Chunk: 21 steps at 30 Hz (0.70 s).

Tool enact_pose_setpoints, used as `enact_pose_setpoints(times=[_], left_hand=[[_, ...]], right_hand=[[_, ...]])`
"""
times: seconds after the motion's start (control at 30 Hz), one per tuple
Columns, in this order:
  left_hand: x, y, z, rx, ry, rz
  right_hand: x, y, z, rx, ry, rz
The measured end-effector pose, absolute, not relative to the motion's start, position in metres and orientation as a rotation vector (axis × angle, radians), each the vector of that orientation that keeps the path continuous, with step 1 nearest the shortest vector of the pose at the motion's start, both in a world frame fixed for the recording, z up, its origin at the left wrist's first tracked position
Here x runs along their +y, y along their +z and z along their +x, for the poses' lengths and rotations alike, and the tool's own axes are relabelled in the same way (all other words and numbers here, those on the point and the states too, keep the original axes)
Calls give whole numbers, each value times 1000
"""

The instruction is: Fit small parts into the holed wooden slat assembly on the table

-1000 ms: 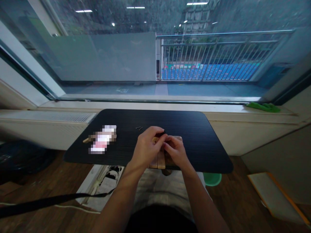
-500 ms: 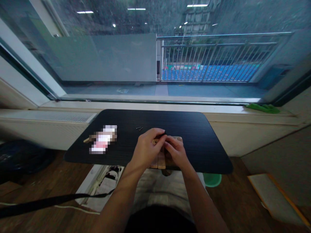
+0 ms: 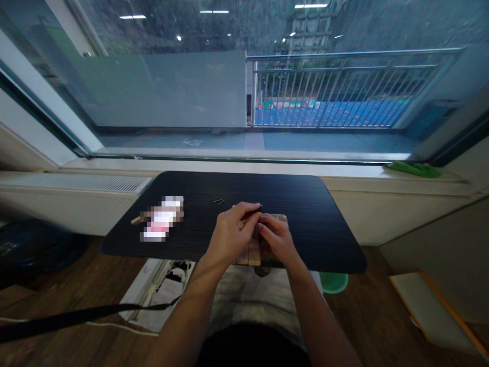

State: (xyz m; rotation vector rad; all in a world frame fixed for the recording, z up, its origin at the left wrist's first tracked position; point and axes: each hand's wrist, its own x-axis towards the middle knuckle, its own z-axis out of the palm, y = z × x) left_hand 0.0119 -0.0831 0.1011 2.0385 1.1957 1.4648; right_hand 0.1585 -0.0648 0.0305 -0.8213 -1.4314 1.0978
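Both hands meet over a wooden piece [image 3: 253, 254] at the near edge of the black table [image 3: 305, 204]. My left hand [image 3: 234, 228] is closed, its thumb and fingers pinched near a small dark item whose kind I cannot make out. My right hand [image 3: 275, 232] is closed too, thumb and fingertips pressed together against the left thumb. The fingers cover most of the wood, and whatever sits between the fingertips is hidden. Beyond the left hand lie a couple of thin screws or nails [image 3: 219, 202] on the table.
At the table's left is a pixelated flat item [image 3: 162, 219] with a wooden stick [image 3: 136, 220] jutting out. A green basin [image 3: 334, 282] stands below on the right. Behind the table runs a window sill [image 3: 267, 167] with a green cloth [image 3: 414, 169] on it.
Hardly anything differs. Both hands keep their place over the wood, with only a tiny shift at the fingertips, and a small light tip now shows beyond the left fingers.
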Motion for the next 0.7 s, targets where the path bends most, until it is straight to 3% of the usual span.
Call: enact_pose_setpoints(times=[0.7], left_hand=[[-81,100,11,1199,1494,2057]], right_hand=[[-66,30,158,-1443,1120,-845]])
